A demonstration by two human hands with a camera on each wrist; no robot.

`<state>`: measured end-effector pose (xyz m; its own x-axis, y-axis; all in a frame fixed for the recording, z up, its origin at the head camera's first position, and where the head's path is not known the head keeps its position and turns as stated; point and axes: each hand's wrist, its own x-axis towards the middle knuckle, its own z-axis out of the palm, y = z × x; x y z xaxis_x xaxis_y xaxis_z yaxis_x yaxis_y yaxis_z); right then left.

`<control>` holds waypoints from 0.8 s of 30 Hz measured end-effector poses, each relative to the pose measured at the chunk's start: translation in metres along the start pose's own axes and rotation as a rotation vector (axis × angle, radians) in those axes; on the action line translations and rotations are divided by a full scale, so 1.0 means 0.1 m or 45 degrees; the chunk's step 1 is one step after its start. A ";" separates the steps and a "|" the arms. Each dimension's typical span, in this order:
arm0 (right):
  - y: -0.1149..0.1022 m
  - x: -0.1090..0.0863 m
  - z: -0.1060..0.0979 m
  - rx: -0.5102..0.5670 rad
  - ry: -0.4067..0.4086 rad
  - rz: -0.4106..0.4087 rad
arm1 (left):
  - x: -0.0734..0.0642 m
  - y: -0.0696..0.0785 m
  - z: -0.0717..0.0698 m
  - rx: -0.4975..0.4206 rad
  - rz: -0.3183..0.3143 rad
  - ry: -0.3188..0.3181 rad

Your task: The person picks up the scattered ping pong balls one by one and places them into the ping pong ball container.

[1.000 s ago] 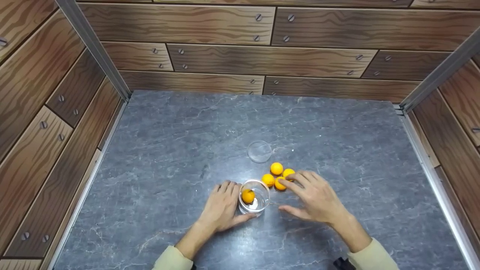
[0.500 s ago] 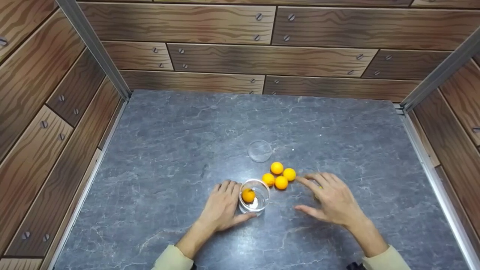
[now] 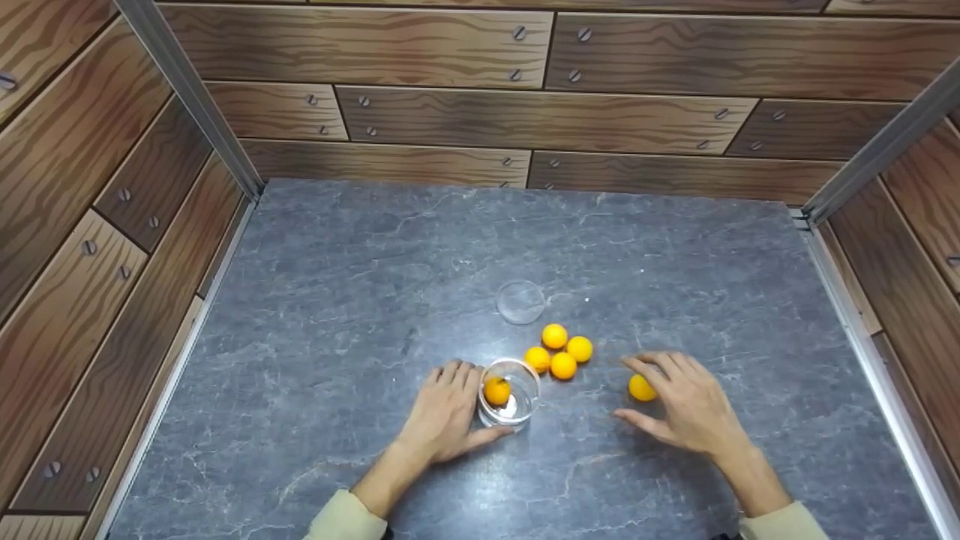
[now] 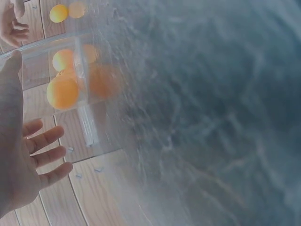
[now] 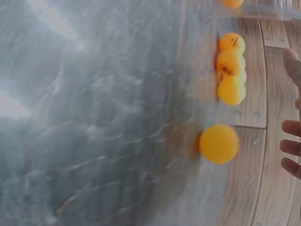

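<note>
Four orange balls sit in a loose cluster on the grey marbled table, just right of a clear jar that stands upright with its mouth up. Whether the nearest of them touches the jar, I cannot tell. A single ball lies inside the jar, toward its left wall as seen from the head. The person's left hand cups the jar, its fingers spread along the left side and its thumb reaching across the near side, so that the jar sits in the crook between them; how firmly it grips cannot be told. Farther right, well apart from the cluster, a lone ball rests on the table beneath the right hand. That hand's thumb and fingers are wide apart, and the right wrist view shows its fingertips above the ball without touching it. In the same view dark lettering shows on two of the clustered balls. Beyond the jar and the cluster, a clear round disc lies flat on the table. Both forearms come in from the near edge in pale yellow sleeves, and panels printed with wooden planks and slotted screws enclose the table's far side and both flanks.
</note>
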<state>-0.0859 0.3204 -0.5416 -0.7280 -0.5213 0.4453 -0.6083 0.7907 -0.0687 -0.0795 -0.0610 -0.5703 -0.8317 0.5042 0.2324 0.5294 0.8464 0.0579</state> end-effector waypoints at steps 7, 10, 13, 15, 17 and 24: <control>0.15 -0.09 0.12 -0.028 0.023 0.011 | 0.00 0.00 0.01 0.002 0.010 0.013; 0.19 -0.11 0.16 -0.021 0.032 0.020 | 0.01 0.00 0.01 0.001 0.013 0.028; 0.22 -0.13 0.19 -0.024 0.019 0.038 | 0.00 0.00 0.01 -0.006 0.008 0.025; 0.24 -0.14 0.21 -0.026 0.016 0.045 | 0.00 0.00 0.01 -0.014 0.003 0.018; 0.27 -0.16 0.23 -0.029 0.012 0.048 | 0.00 0.00 0.00 -0.013 -0.002 0.009; 0.33 -0.19 0.31 -0.013 -0.001 0.068 | 0.01 0.00 -0.01 -0.007 -0.003 -0.012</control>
<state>-0.1019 0.3470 -0.5800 -0.7596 -0.4787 0.4402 -0.5655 0.8206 -0.0834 -0.0802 -0.0604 -0.5696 -0.8343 0.5041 0.2230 0.5286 0.8465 0.0640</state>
